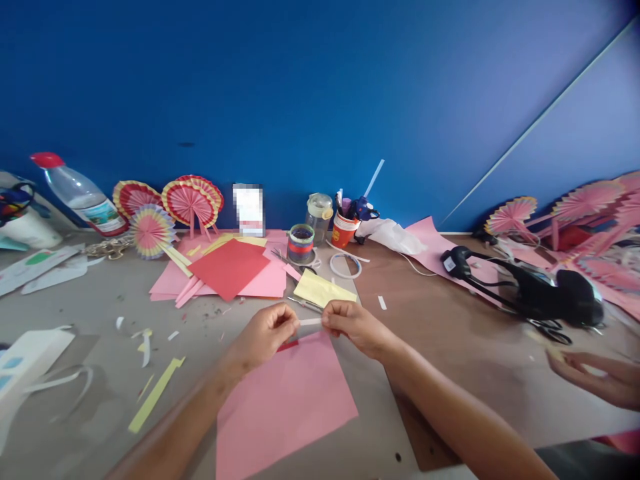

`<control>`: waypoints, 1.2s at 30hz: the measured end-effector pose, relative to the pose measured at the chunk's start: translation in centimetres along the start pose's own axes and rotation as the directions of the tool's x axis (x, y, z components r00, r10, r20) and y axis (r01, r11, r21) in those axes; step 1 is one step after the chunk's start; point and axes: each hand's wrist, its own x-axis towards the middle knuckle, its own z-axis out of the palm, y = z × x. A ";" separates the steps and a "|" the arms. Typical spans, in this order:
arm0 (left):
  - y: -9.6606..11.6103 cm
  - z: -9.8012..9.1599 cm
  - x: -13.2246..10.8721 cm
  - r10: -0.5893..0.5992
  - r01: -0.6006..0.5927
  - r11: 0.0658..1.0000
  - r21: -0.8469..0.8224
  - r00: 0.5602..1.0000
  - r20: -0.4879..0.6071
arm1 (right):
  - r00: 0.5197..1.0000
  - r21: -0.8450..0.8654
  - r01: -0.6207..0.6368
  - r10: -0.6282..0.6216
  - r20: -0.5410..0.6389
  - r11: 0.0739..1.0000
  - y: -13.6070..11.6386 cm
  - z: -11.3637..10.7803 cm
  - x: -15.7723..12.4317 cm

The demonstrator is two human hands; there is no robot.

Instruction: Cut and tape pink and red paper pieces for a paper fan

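Observation:
Between my two hands a short white strip [311,322] is stretched level. My left hand [273,331] pinches its left end, and my right hand [350,325] pinches its right end with fingers closed. Below them lies a large pink sheet [290,407] on the grey table. A small red piece [287,346] shows at its top edge, beside my left hand. Just behind my hands are a folded yellow paper [325,288] and a metal tool, probably scissors or tweezers, partly hidden.
Red paper [230,268] tops a pink stack behind left. Behind stand a tape roll stack [301,244], a jar [319,217] and an orange cup [344,230]. Paper fans [191,203] lean at the wall. At right are a black device [530,287] and another person's hand [595,377].

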 end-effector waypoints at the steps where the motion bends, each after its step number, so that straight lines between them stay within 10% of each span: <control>1: -0.2 0.2 0.0 -0.012 0.012 1.000 0.017 1.000 -0.009 | 0.999 -0.046 0.007 -0.008 -0.034 0.999 0.0 0.0 -0.1; 12: -1.0 1.3 -0.9 -0.046 0.056 0.935 0.350 0.998 -0.039 | 0.990 -0.439 0.036 -0.092 -0.108 0.898 1.1 -0.1 -0.6; 20: -0.3 -0.3 -1.6 -0.010 -0.004 0.851 0.525 1.000 0.023 | 0.997 -0.340 0.082 -0.076 0.030 0.937 0.5 -1.4 -1.0; 26: 0.6 2.4 -3.6 -0.086 -0.333 0.502 0.798 0.899 0.429 | 0.965 -0.190 0.098 -0.047 0.260 0.977 0.4 -1.8 -0.8; 30: -0.2 5.2 -4.7 -0.143 -0.404 0.288 0.868 0.878 0.457 | 0.958 -0.200 0.071 -0.011 0.285 0.977 0.9 -1.8 -0.6; 36: -1.5 6.2 -4.6 -0.149 -0.395 0.257 0.882 0.886 0.440 | 0.949 -0.126 0.015 0.025 0.316 0.992 1.2 -1.9 -0.3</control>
